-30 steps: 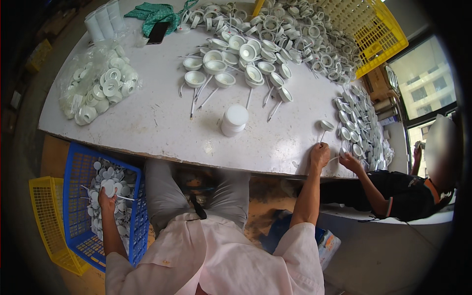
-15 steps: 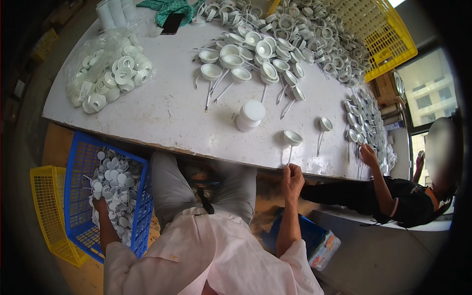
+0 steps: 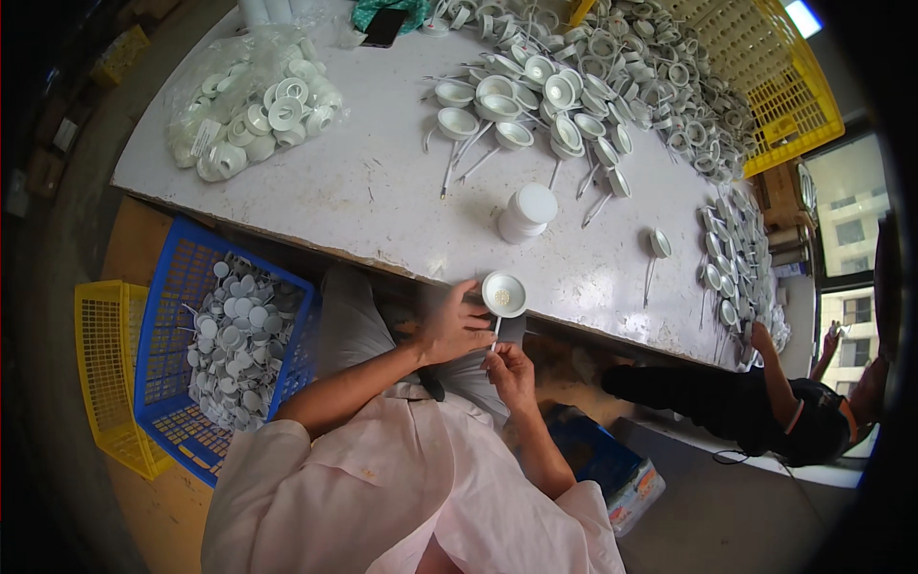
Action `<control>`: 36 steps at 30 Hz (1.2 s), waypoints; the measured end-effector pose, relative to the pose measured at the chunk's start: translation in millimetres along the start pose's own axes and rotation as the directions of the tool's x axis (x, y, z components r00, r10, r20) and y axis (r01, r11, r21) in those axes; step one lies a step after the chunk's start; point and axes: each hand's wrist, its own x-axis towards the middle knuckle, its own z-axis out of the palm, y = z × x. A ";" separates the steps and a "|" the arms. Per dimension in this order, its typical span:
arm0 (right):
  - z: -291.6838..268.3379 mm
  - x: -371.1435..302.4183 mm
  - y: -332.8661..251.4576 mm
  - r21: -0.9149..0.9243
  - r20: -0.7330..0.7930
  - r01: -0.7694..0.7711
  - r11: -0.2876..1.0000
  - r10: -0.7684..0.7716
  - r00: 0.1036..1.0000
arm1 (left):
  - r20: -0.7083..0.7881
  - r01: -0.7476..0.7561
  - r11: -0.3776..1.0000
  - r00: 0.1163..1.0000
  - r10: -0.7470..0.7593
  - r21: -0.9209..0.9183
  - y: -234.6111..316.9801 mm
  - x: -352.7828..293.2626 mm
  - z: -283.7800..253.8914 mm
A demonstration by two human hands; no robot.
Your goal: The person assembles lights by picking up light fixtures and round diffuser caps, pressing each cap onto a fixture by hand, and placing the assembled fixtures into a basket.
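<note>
My right hand [image 3: 512, 373] pinches the white wire of a small lamp cup [image 3: 516, 292], a shallow round white bowl with a cluster of yellowish dots at its bottom. The cup is held up at the table's front edge, its inside facing me. My left hand [image 3: 453, 325] is just left of the cup with fingers spread, close to its rim; whether it touches is unclear, and nothing shows in the palm. Beyond the cup stands a short stack of white round discs [image 3: 529, 212] on the table. Another lamp cup [image 3: 660, 243] lies to its right, wire toward me.
Many wired lamp cups [image 3: 497, 107] and rings lie heaped at the back, near a yellow crate [image 3: 813, 105]. A clear bag of white rings [image 3: 258, 120] sits left. Below left, a blue crate [image 3: 158, 383] holds white discs. A co-worker's hand [image 3: 760, 337] is at the table's right.
My left hand has come out of the blue crate up to the lamp cup. My right hand has drawn the cup left and nearer to me. The whole view has shifted slightly.
</note>
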 end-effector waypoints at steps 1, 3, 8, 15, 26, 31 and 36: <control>1.7 -0.7 2.5 -0.020 0.049 -0.003 1.000 0.004 0.999 | -0.069 -0.011 1.000 0.998 0.010 -0.009 5.3 3.1 6.8; 3.7 -2.9 11.4 -0.048 0.084 -0.017 0.999 0.021 0.996 | -0.140 -0.021 1.000 0.990 0.019 -0.014 1.3 5.4 9.2; 12.6 -4.7 -1.0 -0.175 0.180 -0.001 0.984 0.033 0.983 | -0.265 -0.220 0.892 0.902 0.340 0.395 -16.3 6.7 3.7; -18.0 78.9 -105.1 -0.153 -0.294 0.295 0.943 -0.328 0.898 | -0.354 -0.249 0.905 0.858 0.372 0.345 -5.6 -6.9 -20.2; -18.6 161.1 -151.5 0.039 -0.182 0.247 0.968 -0.236 0.954 | -0.353 -0.288 0.913 0.854 0.381 0.290 -8.2 -22.5 -33.4; -18.8 137.9 -147.9 0.160 -0.221 0.287 0.945 -0.249 0.943 | -0.356 -0.247 0.908 0.859 0.367 0.339 -8.4 -21.4 -36.8; -16.9 128.1 -143.6 0.248 -0.252 0.260 0.933 -0.197 0.947 | -0.323 -0.254 0.919 0.880 0.349 0.301 2.6 -19.0 -30.9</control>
